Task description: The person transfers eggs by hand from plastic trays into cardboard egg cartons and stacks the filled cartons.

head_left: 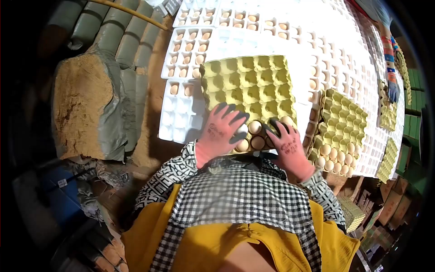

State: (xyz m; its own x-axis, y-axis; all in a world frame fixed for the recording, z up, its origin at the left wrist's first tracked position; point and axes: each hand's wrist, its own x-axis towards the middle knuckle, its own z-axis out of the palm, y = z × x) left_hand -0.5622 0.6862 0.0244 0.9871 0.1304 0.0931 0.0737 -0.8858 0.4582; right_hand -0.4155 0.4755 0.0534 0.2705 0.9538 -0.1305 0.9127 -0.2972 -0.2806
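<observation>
- The left hand (220, 131), in a pink glove with dark fingertips, lies over the near left corner of a yellow-green egg tray (248, 86); its fingers are curved and slightly spread at the eggs (255, 127), but whether they grip one I cannot tell.
- The right hand (289, 147), gloved alike, is bent over the near right corner, fingers slightly parted beside eggs; its grip is hidden.
- The tray's eggs sit at its near end, between and around both hands.
- Just right stands a second yellow-green tray (343, 118), eggs filling its near rows.
- White trays (168, 130) with eggs spread left, far and right.
- At far right hangs another person's dark-gloved hand (393, 93).
</observation>
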